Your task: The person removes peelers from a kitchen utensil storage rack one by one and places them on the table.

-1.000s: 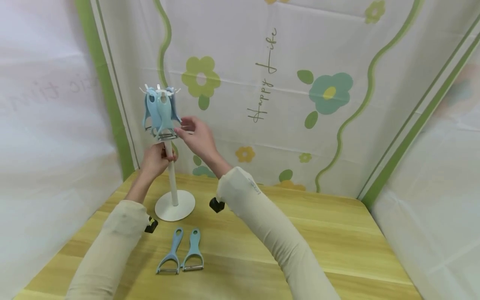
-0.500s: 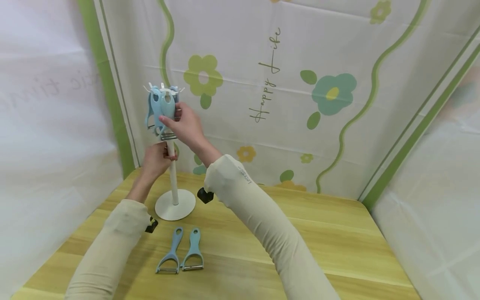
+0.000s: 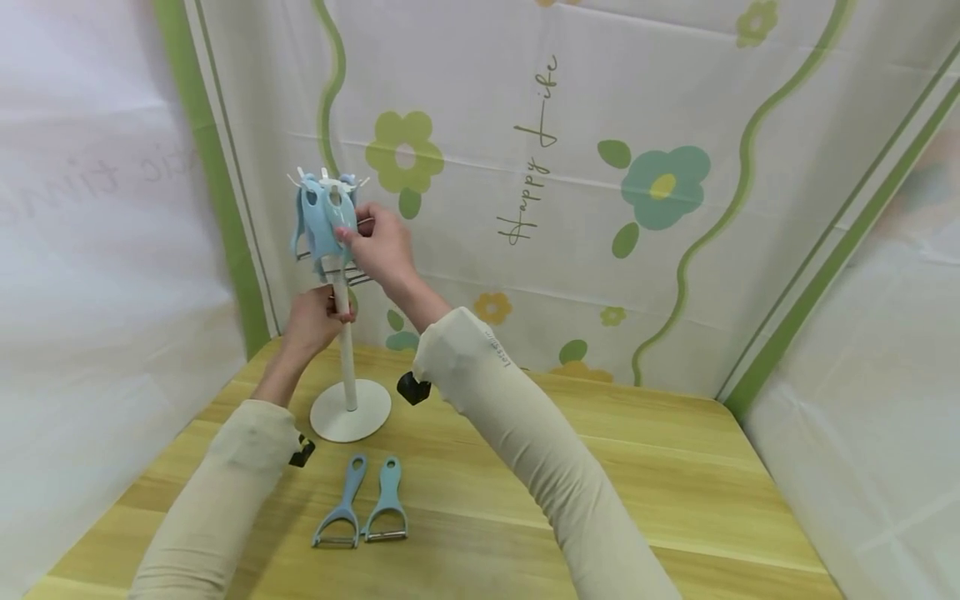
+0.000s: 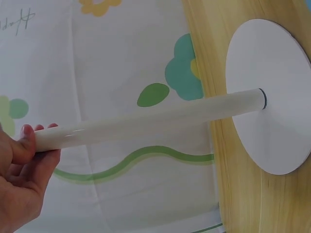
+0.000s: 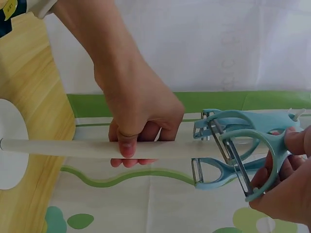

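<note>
A white stand's pole [image 3: 347, 362] rises from a round base, with several light blue Y-shaped peelers hanging by their handle holes from the hooks at its top. My left hand [image 3: 310, 318] grips the pole just below them; in the left wrist view its thumb and fingers [image 4: 46, 162] wrap the pole. Higher up, my right hand [image 3: 386, 250] pinches the handle of a hanging peeler [image 3: 342, 215] at the near right side. The right wrist view shows that peeler's head [image 5: 278, 150] beside my right hand, its blade facing the pole's base. Parts of the other peelers are hidden.
Two more peelers, a bluer one [image 3: 347, 502] and a lighter one [image 3: 388, 497], lie side by side in front of the round base [image 3: 330, 419]. Behind the wooden table [image 3: 600, 467] hangs a white flowered cloth [image 3: 465, 167], with more cloth at both sides.
My right hand has risen leftward from beside the blades onto a peeler's handle, then shifted slightly right. The peeler's blade end has swung right. My left hand stays on the pole.
</note>
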Demonstrator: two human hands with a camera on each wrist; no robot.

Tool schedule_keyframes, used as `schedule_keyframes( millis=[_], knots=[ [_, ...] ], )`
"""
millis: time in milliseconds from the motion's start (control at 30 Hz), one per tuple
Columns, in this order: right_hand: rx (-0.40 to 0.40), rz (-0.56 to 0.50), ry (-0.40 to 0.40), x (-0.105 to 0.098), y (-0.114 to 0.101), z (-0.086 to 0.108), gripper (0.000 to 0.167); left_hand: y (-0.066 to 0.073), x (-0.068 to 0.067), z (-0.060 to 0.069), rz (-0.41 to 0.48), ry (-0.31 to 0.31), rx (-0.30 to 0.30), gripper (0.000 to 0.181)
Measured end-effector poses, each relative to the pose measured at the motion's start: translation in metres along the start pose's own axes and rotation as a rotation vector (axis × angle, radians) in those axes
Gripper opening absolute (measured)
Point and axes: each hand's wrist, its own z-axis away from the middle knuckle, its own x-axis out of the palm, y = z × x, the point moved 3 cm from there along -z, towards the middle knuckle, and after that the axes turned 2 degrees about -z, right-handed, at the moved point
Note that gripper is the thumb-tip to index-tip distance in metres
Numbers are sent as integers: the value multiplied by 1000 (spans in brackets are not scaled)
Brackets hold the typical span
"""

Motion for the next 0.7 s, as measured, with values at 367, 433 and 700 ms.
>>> schedule_keyframes(
  millis=[367,433,700],
  knots=[
    [13,-112,-58,-9,-10,3,15,0,-2,0,-1,-33,-23,10],
    [16,-142,-58,-10,-10,5,14,1,-2,0,2,-30,-23,10],
    [74,-214,-97,-22,-2,20,18,0,0,2,-10,-4,-16,15]
  ],
)
